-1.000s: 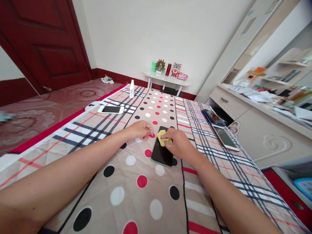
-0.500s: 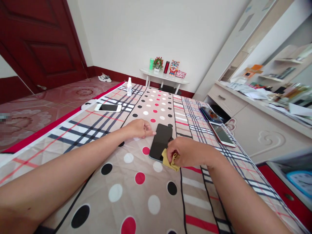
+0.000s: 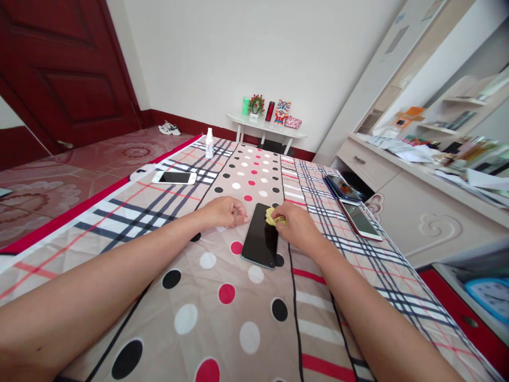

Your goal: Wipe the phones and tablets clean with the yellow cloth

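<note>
A black smartphone [image 3: 260, 240] lies screen up on the patterned bed cover [image 3: 249, 338]. My right hand [image 3: 296, 225] grips a yellow cloth [image 3: 274, 216] and presses it on the upper right part of the screen. Part of the cloth is hidden under my fingers. Just left of the phone, my left hand [image 3: 226, 212] rests on the cover with its fingers curled in, and nothing shows in it. Its fingertips are close to the phone's left edge.
A white phone [image 3: 174, 178] and a white spray bottle [image 3: 209, 143] are at the far left. Two more devices, a dark blue one [image 3: 342, 188] and a red-edged tablet [image 3: 361, 220], lie along the right edge. Beyond them stands a cluttered dresser [image 3: 421, 191].
My right hand has moved the cloth from the phone's lower right corner up to its upper right part. My left hand has drawn slightly left, off the phone's edge.
</note>
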